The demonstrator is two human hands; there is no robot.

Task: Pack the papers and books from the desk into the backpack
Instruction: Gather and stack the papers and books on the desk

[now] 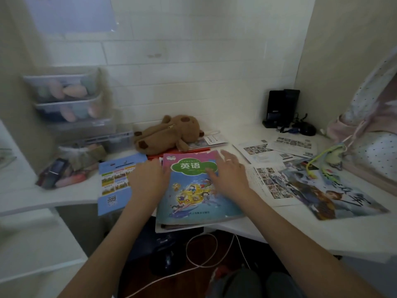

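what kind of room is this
Likely a child's study corner at home: a colourful textbook on a white corner desk, a brown plush toy and printed worksheets around it.

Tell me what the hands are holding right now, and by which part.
Nothing is gripped. The right hand lies flat on the textbook cover; the left hand touches its upper left edge.

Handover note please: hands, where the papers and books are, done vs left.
Left hand: at the left edge of the English textbook; grip unclear.
Right hand: open, flat on the cover.
The textbook tops a small stack hanging over the desk edge. Blue leaflet to its left; printed sheets and a poster to its right.
Backpack stands at far right.
Done: nothing visibly packed. Left: everything.
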